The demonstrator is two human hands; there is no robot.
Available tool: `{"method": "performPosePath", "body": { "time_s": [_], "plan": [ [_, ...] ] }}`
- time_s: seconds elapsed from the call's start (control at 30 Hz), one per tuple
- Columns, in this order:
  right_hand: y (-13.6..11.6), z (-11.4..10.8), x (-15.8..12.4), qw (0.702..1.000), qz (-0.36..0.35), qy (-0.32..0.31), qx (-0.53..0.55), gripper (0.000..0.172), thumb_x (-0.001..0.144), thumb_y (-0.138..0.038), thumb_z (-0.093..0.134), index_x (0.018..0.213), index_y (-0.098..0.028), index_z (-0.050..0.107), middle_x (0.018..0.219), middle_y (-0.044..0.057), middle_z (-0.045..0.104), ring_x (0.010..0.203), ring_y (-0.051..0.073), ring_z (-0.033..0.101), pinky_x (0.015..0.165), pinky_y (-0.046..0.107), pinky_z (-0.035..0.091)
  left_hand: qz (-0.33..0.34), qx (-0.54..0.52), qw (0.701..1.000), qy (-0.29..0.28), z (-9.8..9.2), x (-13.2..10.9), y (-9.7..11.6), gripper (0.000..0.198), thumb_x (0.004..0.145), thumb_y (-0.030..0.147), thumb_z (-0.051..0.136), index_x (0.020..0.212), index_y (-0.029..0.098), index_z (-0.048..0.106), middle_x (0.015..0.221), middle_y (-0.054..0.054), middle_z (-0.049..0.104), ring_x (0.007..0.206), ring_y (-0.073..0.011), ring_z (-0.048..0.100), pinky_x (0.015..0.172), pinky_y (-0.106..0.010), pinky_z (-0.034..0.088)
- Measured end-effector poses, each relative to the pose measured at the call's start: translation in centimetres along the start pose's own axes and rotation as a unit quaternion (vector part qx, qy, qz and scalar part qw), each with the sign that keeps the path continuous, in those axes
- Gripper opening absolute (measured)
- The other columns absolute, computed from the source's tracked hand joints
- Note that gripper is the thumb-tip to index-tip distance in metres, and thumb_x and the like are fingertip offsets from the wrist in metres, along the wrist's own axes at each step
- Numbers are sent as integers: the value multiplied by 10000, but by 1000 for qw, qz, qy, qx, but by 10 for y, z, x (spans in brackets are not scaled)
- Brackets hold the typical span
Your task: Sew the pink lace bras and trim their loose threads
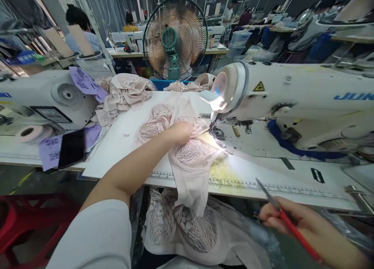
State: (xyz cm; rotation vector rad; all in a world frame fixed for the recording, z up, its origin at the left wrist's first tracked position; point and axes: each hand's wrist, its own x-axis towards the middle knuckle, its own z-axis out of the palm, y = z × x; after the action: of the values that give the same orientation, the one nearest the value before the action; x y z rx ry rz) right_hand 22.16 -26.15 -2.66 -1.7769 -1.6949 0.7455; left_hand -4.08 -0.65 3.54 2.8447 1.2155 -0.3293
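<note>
My left hand (182, 133) is closed on a pale pink lace bra (191, 154) lying on the white sewing table. One end of the bra reaches the needle area of the sewing machine (214, 130), lit by its lamp, while a band hangs over the front edge. Away from the bra, at the lower right, my right hand (288, 216) grips red-handled scissors (295, 228), seen almost edge-on, with the metal tip pointing up and left. Another lace bra (187, 230) rests below the table edge, over my lap.
Piled bras (125, 87) lie at the back left. A phone (72, 149) and purple paper slips (50, 151) are beside a second machine (55, 95). A large fan (175, 39) stands behind the table; a red stool (32, 222) is at lower left. Other people sit farther back.
</note>
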Motion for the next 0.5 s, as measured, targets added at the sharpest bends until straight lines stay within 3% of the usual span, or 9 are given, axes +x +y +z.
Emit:
{"method": "performPosePath", "body": {
  "time_s": [0.1,0.17,0.23,0.37,0.5],
  "plan": [
    [-9,39,-11,980,42,-69,181,360,760,-572,705,949,-269,752,998,92,779,917,330,733,818,439,599,-27,27,999,22,4,-20,11,196,874,76,495,985,129,648,1087,-144,677,1083,-257,618,895,-344,501],
    [-16,63,-8,975,20,-58,213,433,753,-549,712,1056,-241,733,1043,95,774,940,312,724,820,421,597,-54,40,997,37,2,-34,19,218,897,65,439,1001,134,619,1088,-146,657,1030,-250,622,820,-340,507],
    [-23,82,-3,977,-4,-47,206,481,729,-550,723,1088,-231,713,951,80,776,855,286,723,744,381,599,-85,54,994,50,-6,-51,29,231,932,86,381,1033,134,583,1088,-153,630,957,-244,626,727,-333,497],
    [-37,101,1,969,-18,26,247,392,724,-531,707,965,-223,679,843,62,747,730,235,688,694,351,574,-133,29,985,105,-26,-95,49,210,969,160,345,1023,167,547,1060,-128,599,930,-243,606,696,-326,466],
    [-42,99,-13,956,-55,61,283,294,789,-503,664,734,-244,536,725,32,659,611,176,591,572,304,513,-91,-197,959,184,-34,-157,58,152,916,269,470,871,173,579,889,-74,590,841,-221,573,758,-344,454]
  ]
}}
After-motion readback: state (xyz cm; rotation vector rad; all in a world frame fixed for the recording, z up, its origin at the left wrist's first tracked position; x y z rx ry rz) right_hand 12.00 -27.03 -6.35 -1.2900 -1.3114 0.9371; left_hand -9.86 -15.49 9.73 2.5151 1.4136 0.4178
